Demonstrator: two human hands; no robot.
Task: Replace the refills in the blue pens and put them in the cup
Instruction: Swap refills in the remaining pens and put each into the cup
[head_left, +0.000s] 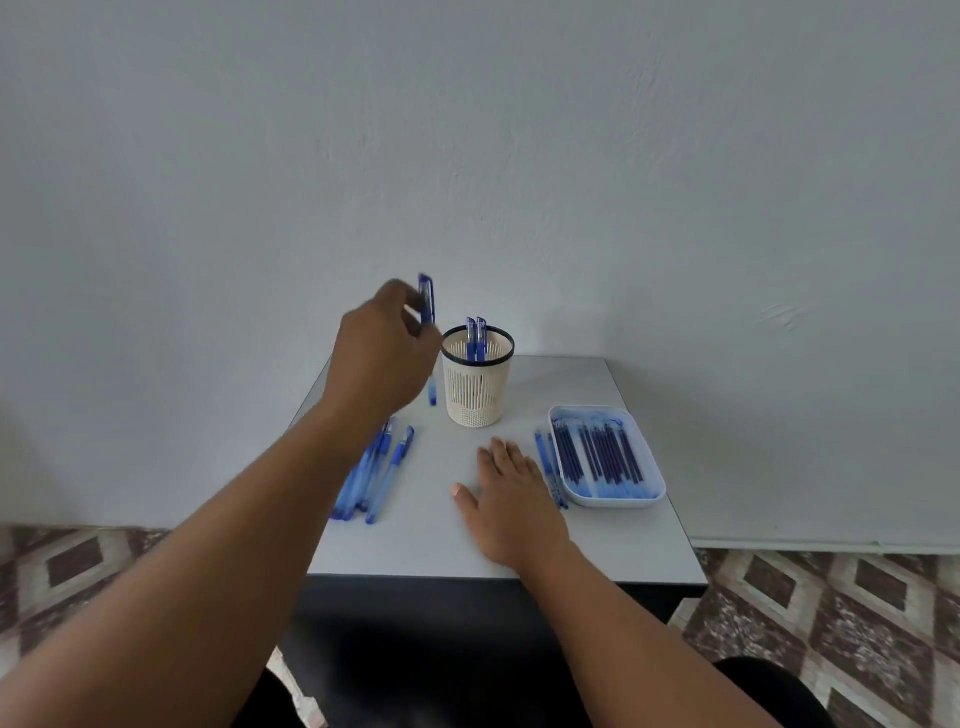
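Taking the cream slotted cup (477, 384) as the landmark, it stands upright near the far edge of the pale table (447, 540), with a dark rim and two capped blue pens (475, 340) standing inside it.

Left of the cup and nearer the person, a loose bundle of blue pens (371, 475) lies on the table, running diagonally with their ends fanned toward the front left; the raised forearm hides part of it.

Just left of the cup and above the height of its rim, the left hand (382, 353) is lifted off the table, fingers curled round a blue pen (427, 306) held about upright. The capped end sticks up above the fingers and the lower end shows below the hand, close beside the cup's wall but outside it.

In front of the cup, slightly right, the right hand (506, 486) lies flat on the table, palm down, fingers straight and gripping nothing.

Right of the cup and nearer the person sits a light blue tray (654, 483) filled with a row of dark blue refills (602, 454). Between this tray and the right hand, two thin blue refills or pens (548, 467) lie on the table along the tray's left wall; which they are I cannot tell.
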